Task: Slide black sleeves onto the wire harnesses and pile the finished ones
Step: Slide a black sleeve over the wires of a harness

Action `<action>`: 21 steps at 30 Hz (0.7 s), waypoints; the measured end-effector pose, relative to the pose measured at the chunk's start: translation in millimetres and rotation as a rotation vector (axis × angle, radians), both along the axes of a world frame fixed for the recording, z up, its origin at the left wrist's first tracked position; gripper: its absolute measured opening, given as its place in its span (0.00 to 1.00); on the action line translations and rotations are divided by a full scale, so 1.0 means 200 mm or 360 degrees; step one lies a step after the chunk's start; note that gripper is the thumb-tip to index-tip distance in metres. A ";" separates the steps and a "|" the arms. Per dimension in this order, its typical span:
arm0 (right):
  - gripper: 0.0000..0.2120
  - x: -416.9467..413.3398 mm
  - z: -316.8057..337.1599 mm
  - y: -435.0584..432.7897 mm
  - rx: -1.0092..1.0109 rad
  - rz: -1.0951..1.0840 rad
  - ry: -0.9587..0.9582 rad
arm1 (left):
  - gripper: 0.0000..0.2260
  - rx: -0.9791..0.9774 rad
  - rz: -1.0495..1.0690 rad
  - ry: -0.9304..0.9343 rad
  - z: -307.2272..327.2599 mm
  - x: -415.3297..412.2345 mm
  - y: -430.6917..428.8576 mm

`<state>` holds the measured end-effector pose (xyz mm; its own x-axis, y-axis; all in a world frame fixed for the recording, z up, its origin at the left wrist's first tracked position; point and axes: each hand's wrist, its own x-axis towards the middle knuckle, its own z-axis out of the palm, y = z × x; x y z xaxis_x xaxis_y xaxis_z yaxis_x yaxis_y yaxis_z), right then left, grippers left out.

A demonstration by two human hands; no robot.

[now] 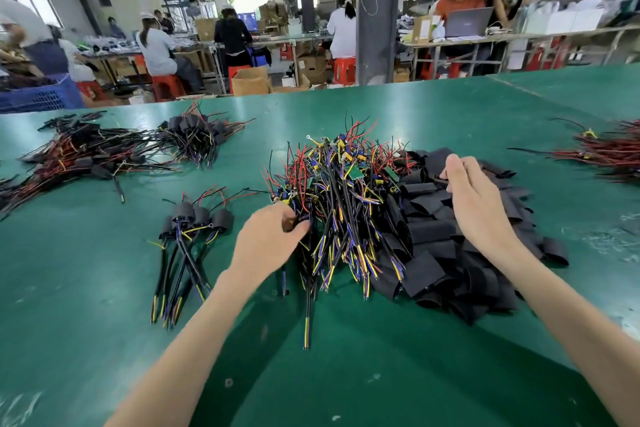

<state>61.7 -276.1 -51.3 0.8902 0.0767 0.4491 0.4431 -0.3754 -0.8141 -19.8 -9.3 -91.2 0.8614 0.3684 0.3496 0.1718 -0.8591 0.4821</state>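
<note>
There were one left hand [266, 239], one right hand [481, 204], one bare-harness heap [346, 191], one black-sleeve heap [450, 253] and four other harness piles [194, 229].

A tangled heap of multicoloured wire harnesses [343, 198] lies on the green counter [346, 374], flat black sleeves [450, 253] piled against its right side, several sleeved harnesses [190, 229] grouped left.

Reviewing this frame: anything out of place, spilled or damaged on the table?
Nothing stands out. The unsleeved harnesses, black sleeves and finished pile lie in separate heaps on the green table; one harness juts from its heap toward the near edge, apparently undamaged.
</note>
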 end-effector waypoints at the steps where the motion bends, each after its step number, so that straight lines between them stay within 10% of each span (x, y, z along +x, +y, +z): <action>1: 0.23 -0.01 0.00 0.00 0.0034 -0.0001 0.0042 | 0.14 0.0016 0.0021 0.0030 -0.01 0.01 -0.01; 9: 0.30 -0.01 -0.02 0.01 0.0048 0.0000 0.0166 | 0.12 -0.0226 -0.0124 0.0083 -0.01 0.02 0.01; 21: 0.06 0.03 -0.04 0.02 -0.0038 0.0100 0.0076 | 0.14 -0.0461 -0.0197 -0.0734 0.09 -0.02 -0.09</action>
